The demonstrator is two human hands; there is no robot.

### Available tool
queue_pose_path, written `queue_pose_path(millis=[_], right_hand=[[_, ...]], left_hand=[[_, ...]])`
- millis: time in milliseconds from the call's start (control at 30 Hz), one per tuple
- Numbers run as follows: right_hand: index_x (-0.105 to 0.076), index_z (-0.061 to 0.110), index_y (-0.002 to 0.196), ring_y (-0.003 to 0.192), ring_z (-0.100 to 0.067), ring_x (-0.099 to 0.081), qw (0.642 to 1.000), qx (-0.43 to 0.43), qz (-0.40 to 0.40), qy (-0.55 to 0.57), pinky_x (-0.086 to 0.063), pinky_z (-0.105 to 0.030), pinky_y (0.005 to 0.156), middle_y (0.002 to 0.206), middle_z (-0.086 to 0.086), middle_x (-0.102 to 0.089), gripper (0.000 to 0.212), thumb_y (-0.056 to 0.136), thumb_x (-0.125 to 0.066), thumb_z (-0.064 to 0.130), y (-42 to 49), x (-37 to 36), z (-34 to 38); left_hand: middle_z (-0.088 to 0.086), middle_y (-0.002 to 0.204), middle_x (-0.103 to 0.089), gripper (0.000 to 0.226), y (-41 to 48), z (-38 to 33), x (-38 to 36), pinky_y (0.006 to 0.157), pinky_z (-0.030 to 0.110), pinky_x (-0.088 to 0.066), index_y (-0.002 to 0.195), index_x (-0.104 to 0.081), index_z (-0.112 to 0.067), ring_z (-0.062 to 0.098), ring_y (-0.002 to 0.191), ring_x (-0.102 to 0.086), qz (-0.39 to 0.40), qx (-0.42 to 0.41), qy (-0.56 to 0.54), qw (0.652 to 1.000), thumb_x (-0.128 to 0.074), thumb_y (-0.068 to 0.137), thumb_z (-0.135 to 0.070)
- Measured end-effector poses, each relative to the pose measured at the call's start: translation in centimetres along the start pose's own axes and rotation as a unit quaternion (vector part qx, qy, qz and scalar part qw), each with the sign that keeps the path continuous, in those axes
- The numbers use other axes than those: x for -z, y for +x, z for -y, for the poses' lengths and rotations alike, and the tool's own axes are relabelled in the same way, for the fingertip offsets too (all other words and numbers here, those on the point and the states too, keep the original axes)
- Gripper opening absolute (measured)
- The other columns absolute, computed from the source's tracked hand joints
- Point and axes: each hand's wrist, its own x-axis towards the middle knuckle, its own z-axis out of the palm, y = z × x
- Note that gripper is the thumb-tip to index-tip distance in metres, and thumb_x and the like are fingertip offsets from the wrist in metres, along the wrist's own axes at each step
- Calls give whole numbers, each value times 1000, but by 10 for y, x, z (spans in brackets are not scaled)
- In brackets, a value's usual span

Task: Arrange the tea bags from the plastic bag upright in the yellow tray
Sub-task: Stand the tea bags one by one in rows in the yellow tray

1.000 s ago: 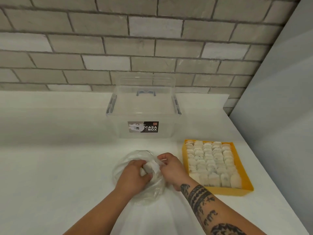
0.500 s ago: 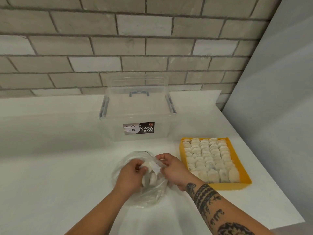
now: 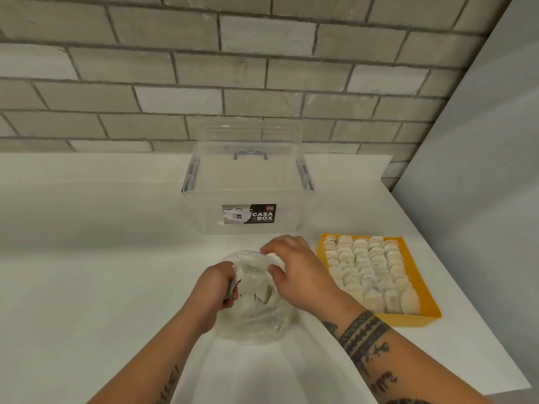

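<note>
A clear plastic bag [image 3: 256,319] lies on the white counter in front of me, with a few pale tea bags [image 3: 267,294] showing inside it. My left hand [image 3: 217,290] grips the bag's left edge with curled fingers. My right hand [image 3: 294,269] pinches the bag's mouth at its top right and holds it apart. To the right stands the yellow tray [image 3: 408,317], packed with several rows of white tea bags [image 3: 367,266] standing upright.
A clear lidded storage box [image 3: 248,182] labelled CASA BOX stands behind the bag against the brick wall. A grey wall panel [image 3: 481,170] bounds the counter on the right. The counter's front right edge [image 3: 510,389] lies close to the tray.
My right hand has lifted and moved up over the bag's mouth, pulling it wider. My left hand has shifted to the bag's left edge. The view has tilted slightly.
</note>
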Motion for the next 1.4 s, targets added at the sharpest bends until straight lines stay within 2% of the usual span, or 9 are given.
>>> queue_pose_path(millis=[133,267,400,567,767,933,1100,1233,1400], right_hand=[[-59,28,133,114,-22,-49,958,100,190,-190,-39,-34,85,123,2,-65,47,91,-60,8,20,-9,12],[-64,29,129,106,-29,-55,916,106,268,-279,-34,-32,76,114,-9,-62,35,96,-57,18,26,-14,9],[-71,28,111,92,-21,-63,971,-8,227,-77,-51,-32,82,101,-3,-67,20,92,-66,31,32,-5,4],[-65,25,97,65,-1,-61,963,-86,225,122,-46,-20,62,78,8,-70,25,80,-82,30,42,7,17],[-54,28,99,79,-11,-65,978,-106,158,90,-51,-26,67,89,8,-68,46,69,-89,30,31,-4,18],[-40,17,132,118,-28,-46,949,-225,156,-155,-44,-38,99,127,-6,-45,72,82,-69,58,-3,-9,10],[-21,14,139,106,-27,-60,891,-397,209,64,-56,-36,85,119,-8,-52,72,85,-69,21,-14,-19,5],[-22,23,148,94,-22,-59,869,-433,130,201,-51,-29,63,111,-5,-56,74,84,-52,2,-15,-19,-2],[-48,28,133,96,-22,-65,846,-443,119,273,-62,-42,80,110,-2,-62,58,80,-57,5,-19,-18,-9]], left_hand=[[-1,66,-47,42,1,17,0,57,30,-38,78,-60,-17,18,60,-43,2,-54,50,997,-54,98,-53],[-1,66,-53,44,5,28,-4,63,31,-45,72,-53,-16,19,64,-51,-26,-66,64,995,-63,94,-53],[1,63,-42,38,6,24,0,58,32,-38,75,-48,-16,18,56,-42,4,-39,-56,998,-59,98,-44],[-3,73,-53,60,1,19,8,55,27,-35,109,-71,-19,13,59,-36,161,-25,-177,971,-56,85,-71],[-1,73,-61,30,4,17,1,53,26,-38,107,-67,-14,13,57,-46,96,-57,-87,990,-48,106,-37],[-1,90,-73,22,8,25,-9,78,31,-55,106,-65,-19,16,83,-66,31,-125,173,977,-43,102,-17],[1,108,-71,23,6,32,-30,80,29,-49,115,-65,-21,20,97,-66,44,-145,334,930,-47,101,-19],[-7,75,-60,22,8,33,-37,60,25,-40,79,-55,-22,10,67,-53,29,-148,349,925,-54,98,-34],[-9,71,-55,31,7,30,-39,59,24,-36,75,-49,-25,8,66,-50,39,-145,346,926,-60,97,-44]])
